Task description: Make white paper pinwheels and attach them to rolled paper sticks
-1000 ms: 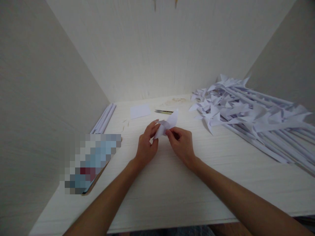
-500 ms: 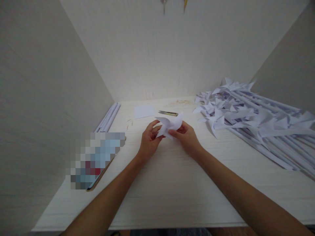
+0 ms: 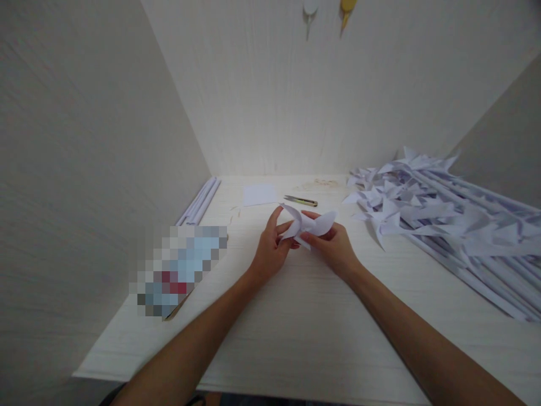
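Note:
Both hands hold a white paper pinwheel head [image 3: 307, 223] just above the pale wooden desk [image 3: 304, 321]. My left hand [image 3: 270, 251] pinches its left side, with the thumb up against a curled blade. My right hand [image 3: 336, 248] grips the right side from below, fingers folded under the paper. The blades curve toward the middle.
A large heap of finished paper pinwheels on rolled paper sticks [image 3: 443, 220] fills the right of the desk. Behind the hands lie a small cutter [image 3: 301, 200] and a white paper square [image 3: 259, 194]. Rolled paper sticks [image 3: 198, 201] lie along the left wall, near a blurred flat object [image 3: 181, 268].
The paper has been turned and its blades bent inward, so it looks more like a pinwheel. The view has shifted up and left; both hands stay on the paper.

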`<control>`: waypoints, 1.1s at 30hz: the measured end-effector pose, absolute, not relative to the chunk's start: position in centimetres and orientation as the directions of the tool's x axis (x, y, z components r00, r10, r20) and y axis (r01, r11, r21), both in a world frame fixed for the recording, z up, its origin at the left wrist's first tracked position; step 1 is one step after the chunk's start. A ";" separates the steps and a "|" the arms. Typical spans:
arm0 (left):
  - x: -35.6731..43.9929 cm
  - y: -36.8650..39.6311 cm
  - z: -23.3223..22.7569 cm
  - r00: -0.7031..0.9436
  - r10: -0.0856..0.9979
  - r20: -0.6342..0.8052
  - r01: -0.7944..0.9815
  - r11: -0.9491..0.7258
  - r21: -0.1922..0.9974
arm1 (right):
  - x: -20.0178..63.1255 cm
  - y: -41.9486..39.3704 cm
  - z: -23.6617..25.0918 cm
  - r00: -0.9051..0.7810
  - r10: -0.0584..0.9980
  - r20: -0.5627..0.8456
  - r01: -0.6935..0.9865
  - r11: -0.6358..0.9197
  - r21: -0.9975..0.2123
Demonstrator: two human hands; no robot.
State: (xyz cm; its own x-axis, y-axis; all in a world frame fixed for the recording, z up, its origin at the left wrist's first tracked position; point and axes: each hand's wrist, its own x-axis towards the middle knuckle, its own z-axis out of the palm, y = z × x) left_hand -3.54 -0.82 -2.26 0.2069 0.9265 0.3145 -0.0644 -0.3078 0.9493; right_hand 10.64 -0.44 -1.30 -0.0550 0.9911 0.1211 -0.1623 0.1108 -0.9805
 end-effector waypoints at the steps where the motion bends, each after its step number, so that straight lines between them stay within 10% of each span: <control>1: -3.6 -1.0 -2.3 0.215 0.918 0.333 -0.050 -0.330 0.943 | 10.7 -0.4 -1.5 -0.041 0.992 0.121 -0.171 0.112 -0.979; 6: -4.9 -0.6 -1.0 0.227 0.855 0.466 0.079 -0.493 0.866 | 10.7 -0.3 -1.9 0.050 0.995 0.085 -0.214 0.094 -0.972; 12: -8.4 6.6 2.3 -0.430 0.781 0.452 0.542 -0.177 0.821 | 10.4 -0.4 -1.8 0.062 0.998 -0.010 -0.265 0.006 -0.964; 15: -11.8 9.9 2.9 -0.275 0.839 0.470 0.838 -0.031 0.545 | 10.3 -0.4 -2.1 0.047 0.999 0.003 -0.256 0.015 -0.966; 33: -15.8 12.6 7.5 -0.226 0.933 0.281 0.927 0.118 0.355 | 10.2 0.3 -2.5 -0.051 0.998 0.028 -0.472 0.001 -0.882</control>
